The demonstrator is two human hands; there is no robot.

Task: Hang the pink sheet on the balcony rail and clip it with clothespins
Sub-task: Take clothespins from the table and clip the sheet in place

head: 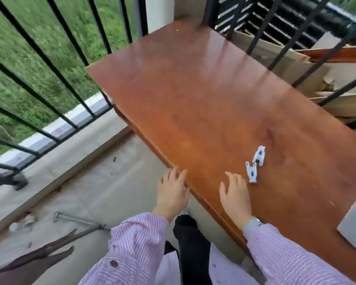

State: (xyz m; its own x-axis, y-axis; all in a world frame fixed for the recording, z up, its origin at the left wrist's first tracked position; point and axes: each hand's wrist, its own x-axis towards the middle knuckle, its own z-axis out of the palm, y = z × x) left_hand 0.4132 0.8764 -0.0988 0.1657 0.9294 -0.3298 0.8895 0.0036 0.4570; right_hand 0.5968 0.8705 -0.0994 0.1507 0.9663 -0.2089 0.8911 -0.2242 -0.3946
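Observation:
Two pale blue-white clothespins lie on the brown wooden table (203, 89): one (251, 172) just right of my right hand, the other (259, 155) a little beyond it. My right hand (234, 196) hovers over the table's near part, fingers spread, empty, its fingertips a short way from the nearer clothespin. My left hand (173, 192) is open at the table's near-left edge, fingertips touching the rim. The black balcony rail (49, 64) runs along the left. No pink sheet is in view.
A silver phone (355, 224) lies face down at the table's right edge. Cardboard pieces (317, 79) sit behind black bars at the back right. Metal rods (78, 220) and debris lie on the concrete floor at the lower left. Grass shows beyond the rail.

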